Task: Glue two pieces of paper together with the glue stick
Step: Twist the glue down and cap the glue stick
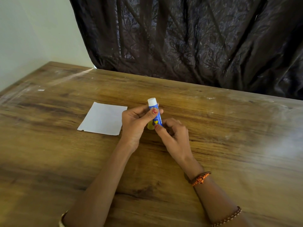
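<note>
A blue glue stick [155, 112] with a white tip showing at its top stands nearly upright above the table's middle. My left hand [136, 125] grips its blue barrel, thumb across the front. My right hand [172, 135] pinches the stick's lower end with thumb and fingers. A yellow part shows at the bottom between the two hands. A white square of paper [103, 118] lies flat on the wooden table [229, 145], just left of my left hand. Only one sheet can be told apart.
A dark crinkled curtain [188, 38] hangs behind the table's far edge. A pale wall [32, 30] stands at the back left. Bracelets sit on both my wrists.
</note>
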